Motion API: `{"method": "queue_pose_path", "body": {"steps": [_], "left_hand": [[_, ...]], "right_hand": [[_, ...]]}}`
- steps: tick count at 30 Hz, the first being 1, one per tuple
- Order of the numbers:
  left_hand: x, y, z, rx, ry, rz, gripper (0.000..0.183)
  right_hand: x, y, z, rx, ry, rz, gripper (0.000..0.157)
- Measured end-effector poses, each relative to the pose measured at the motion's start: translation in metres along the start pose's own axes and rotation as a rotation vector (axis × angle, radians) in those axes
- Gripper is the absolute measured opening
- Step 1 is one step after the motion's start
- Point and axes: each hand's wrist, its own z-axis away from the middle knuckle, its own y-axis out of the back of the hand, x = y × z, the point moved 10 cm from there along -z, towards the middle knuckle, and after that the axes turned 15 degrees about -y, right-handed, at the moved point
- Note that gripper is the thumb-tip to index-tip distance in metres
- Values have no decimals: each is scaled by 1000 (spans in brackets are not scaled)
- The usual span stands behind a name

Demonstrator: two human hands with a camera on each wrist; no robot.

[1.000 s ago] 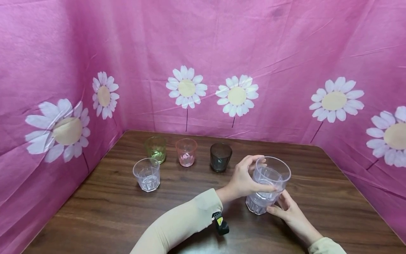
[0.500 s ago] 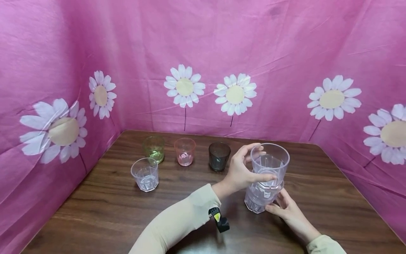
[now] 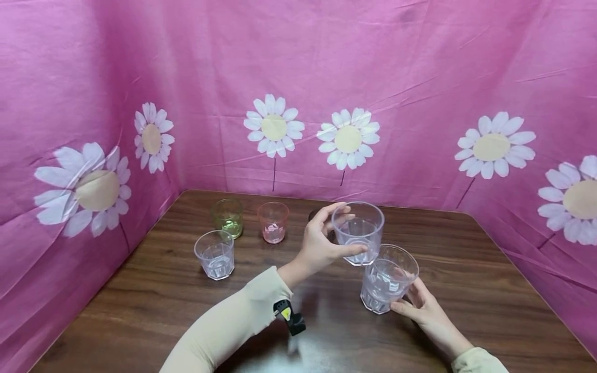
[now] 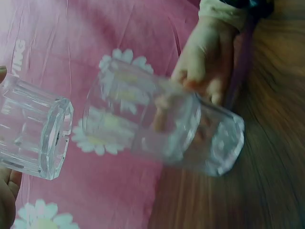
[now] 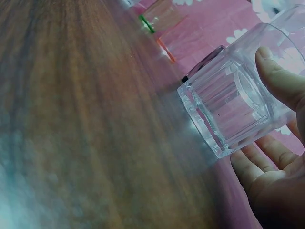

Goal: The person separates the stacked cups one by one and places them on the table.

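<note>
In the head view my left hand (image 3: 322,238) holds a clear plastic tumbler (image 3: 359,228) up off the table, thumb on its near side and fingers round the back. A second clear tumbler (image 3: 389,285) stands upright on the wood, with my right hand (image 3: 426,305) gripping its right side near the base. The raised tumbler is behind and left of it, overlapping its rim in this view. Apart from each other, both tumblers (image 4: 35,126) show in the left wrist view. Whether another tumbler is nested in the standing one, I cannot tell.
A third clear tumbler (image 3: 216,256) stands at the left. Behind it are a green glass (image 3: 228,220) and a pink one (image 3: 273,225). A dark glass (image 3: 314,216) is mostly hidden by my left hand. Pink flowered cloth (image 3: 410,129) bounds the wooden table (image 3: 466,269).
My left hand has lifted its tumbler out of the one in my right hand, then carried it left, in front of the dark glass. My right hand has stayed in place.
</note>
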Motion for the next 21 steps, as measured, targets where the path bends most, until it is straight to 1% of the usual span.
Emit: {"method": "queue_pose_path", "body": {"steps": [3, 7, 10, 13, 16, 21], "left_hand": [[-3, 18, 6, 20, 35, -33, 85], [-3, 38, 17, 31, 72, -64, 84], [-4, 53, 29, 30, 113, -97, 85], [-7, 71, 44, 30, 166, -150, 86], [-12, 88, 55, 27, 209, -201, 86], [-12, 110, 66, 29, 234, -238, 87]], "right_hand": [[0, 0, 1, -1, 3, -3, 70], [2, 1, 1, 20, -19, 0, 69], [2, 0, 2, 17, -21, -5, 70], [1, -2, 3, 7, -12, -5, 71], [1, -2, 3, 15, -14, 6, 70], [1, 1, 1, 29, -38, 34, 69]]}}
